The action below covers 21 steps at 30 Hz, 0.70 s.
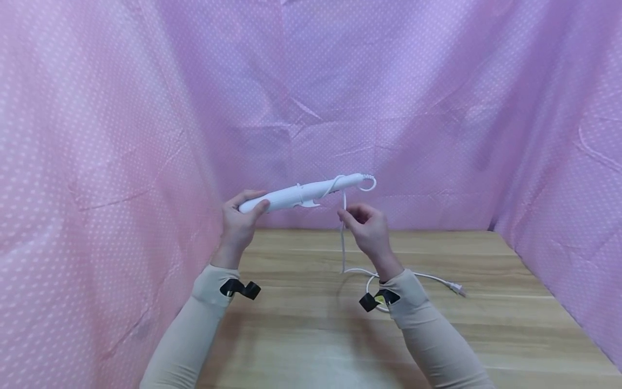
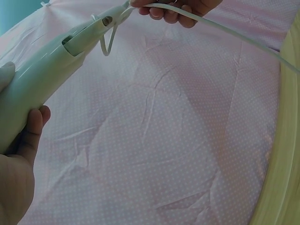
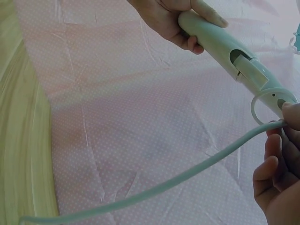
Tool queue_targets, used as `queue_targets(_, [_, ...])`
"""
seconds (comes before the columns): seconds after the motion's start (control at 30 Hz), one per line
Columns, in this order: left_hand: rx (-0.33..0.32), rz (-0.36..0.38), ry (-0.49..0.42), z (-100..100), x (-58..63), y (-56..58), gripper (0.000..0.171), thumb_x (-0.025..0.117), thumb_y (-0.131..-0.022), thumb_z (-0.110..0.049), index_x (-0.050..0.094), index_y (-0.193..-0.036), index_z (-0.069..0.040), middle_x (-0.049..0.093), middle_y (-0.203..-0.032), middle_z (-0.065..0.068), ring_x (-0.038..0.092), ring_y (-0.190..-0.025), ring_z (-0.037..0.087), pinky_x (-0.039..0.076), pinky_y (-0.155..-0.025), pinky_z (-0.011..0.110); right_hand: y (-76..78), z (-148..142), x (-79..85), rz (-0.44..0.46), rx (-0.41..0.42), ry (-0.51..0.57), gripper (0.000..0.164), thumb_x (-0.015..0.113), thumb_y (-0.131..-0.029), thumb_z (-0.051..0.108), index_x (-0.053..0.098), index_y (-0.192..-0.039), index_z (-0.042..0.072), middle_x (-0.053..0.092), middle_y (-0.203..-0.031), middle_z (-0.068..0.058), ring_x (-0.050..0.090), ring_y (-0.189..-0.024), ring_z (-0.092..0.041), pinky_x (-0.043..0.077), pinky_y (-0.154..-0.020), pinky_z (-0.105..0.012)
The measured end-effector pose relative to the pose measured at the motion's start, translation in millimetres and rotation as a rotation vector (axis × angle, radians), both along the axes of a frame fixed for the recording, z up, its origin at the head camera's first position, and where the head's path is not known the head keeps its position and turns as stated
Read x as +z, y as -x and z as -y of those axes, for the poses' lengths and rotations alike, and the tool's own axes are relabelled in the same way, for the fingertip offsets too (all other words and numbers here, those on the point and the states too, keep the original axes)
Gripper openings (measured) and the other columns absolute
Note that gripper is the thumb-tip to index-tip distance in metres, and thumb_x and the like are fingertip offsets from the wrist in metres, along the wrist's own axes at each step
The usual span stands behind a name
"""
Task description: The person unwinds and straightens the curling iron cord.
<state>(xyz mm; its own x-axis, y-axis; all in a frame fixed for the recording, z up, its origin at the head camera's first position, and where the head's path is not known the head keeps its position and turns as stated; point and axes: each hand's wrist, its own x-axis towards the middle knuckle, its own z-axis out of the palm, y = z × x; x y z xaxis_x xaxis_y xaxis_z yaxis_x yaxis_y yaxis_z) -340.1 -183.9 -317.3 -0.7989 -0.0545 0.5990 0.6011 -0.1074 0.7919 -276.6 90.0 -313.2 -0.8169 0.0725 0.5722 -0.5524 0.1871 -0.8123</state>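
Note:
A white curling iron (image 1: 284,198), with a small lever on its underside, is held above the table, its cord end slightly higher. My left hand (image 1: 238,224) grips the thick end, thumb on the near side. The white cord (image 1: 343,251) leaves the thin end in a small loop, winds round the handle and hangs to the table. My right hand (image 1: 371,231) pinches the cord just below the handle. In the right wrist view the thumb and fingertips (image 3: 274,145) meet at the cord beside the handle, and the lever (image 3: 253,72) stands out from the body.
The rest of the cord lies looped on the wooden table (image 1: 291,335), partly behind the right wrist, ending in a two-pin plug (image 1: 457,288) at the right. Pink dotted cloth (image 1: 364,108) hangs behind and on both sides. Each wrist wears a black camera mount (image 1: 240,288).

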Motion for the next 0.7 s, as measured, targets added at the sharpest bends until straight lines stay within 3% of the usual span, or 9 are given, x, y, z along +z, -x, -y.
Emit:
queue_targets(0.2, [0.023,-0.004,-0.018,1,-1.5,0.2,0.023,0.080,-0.077,-0.002,0.074,-0.099,-0.001,0.071,-0.097,0.003,0.061,-0.088,0.017,0.056,-0.073,0.023,-10.0,-3,1.1,-0.003,0.034,-0.117,0.012,0.070,-0.086,0.000,0.068,-0.082,-0.010,0.066,-0.072,-0.024,0.051,-0.057,-0.002,0.041,-0.050,-0.014])
queue_targets(0.37, [0.043,-0.021,-0.019,2,-2.6,1.6,0.022,0.080,-0.077,-0.002,0.076,-0.098,-0.006,0.072,-0.097,0.003,0.062,-0.089,0.018,0.056,-0.074,0.024,-13.4,-14,-2.9,0.015,0.062,-0.258,0.011,0.070,-0.087,0.003,0.068,-0.078,-0.004,0.063,-0.066,-0.016,0.046,-0.056,-0.002,0.037,-0.049,-0.016])
queue_targets(0.53, [0.067,0.001,0.003,4,-4.5,2.8,0.029,0.081,-0.077,-0.004,0.071,-0.103,0.004,0.071,-0.095,-0.003,0.060,-0.091,0.019,0.054,-0.074,0.023,-10.3,-38,-12.7,-0.025,0.116,-0.390,0.009,0.072,-0.087,0.009,0.070,-0.079,0.005,0.063,-0.067,-0.003,0.048,-0.059,-0.003,0.040,-0.050,-0.019])
queue_targets(0.7, [0.088,0.043,0.055,8,-7.9,3.0,0.033,0.081,-0.077,-0.006,0.068,-0.105,0.009,0.071,-0.101,0.007,0.059,-0.094,0.023,0.054,-0.076,0.023,-23.6,-62,4.6,-0.094,0.143,-0.410,0.003,0.070,-0.085,0.000,0.071,-0.083,0.000,0.068,-0.072,-0.008,0.054,-0.061,-0.003,0.045,-0.051,-0.018])
